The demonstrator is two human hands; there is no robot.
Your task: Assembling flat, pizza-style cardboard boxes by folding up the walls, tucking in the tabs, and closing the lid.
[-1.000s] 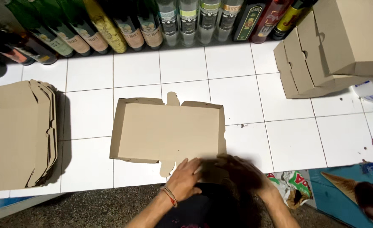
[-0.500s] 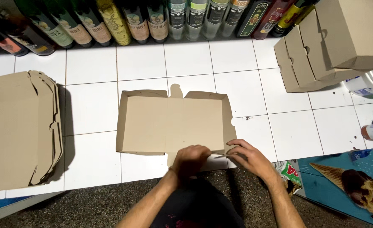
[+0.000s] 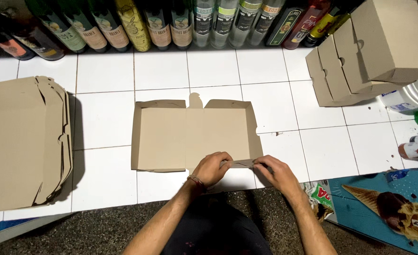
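A flat brown cardboard box blank (image 3: 190, 134) lies open on the white tiled counter (image 3: 105, 123), its side flaps partly raised. My left hand (image 3: 212, 167) pinches the blank's near edge at the middle, a thin band on the wrist. My right hand (image 3: 274, 172) grips the same near flap (image 3: 242, 163) at the right corner, folding it up. Both forearms reach in from the bottom of the view.
A thick stack of unfolded cardboard blanks (image 3: 22, 141) lies at the left. Several folded brown boxes (image 3: 374, 52) lean at the back right. A row of glass bottles (image 3: 171, 23) lines the back wall. Cans and a white tub (image 3: 414, 97) stand far right.
The view has shifted and come closer. Both hands have moved onto the near edge of the box blank, the right hand sliding to its right corner, and the near flap is now pinched.
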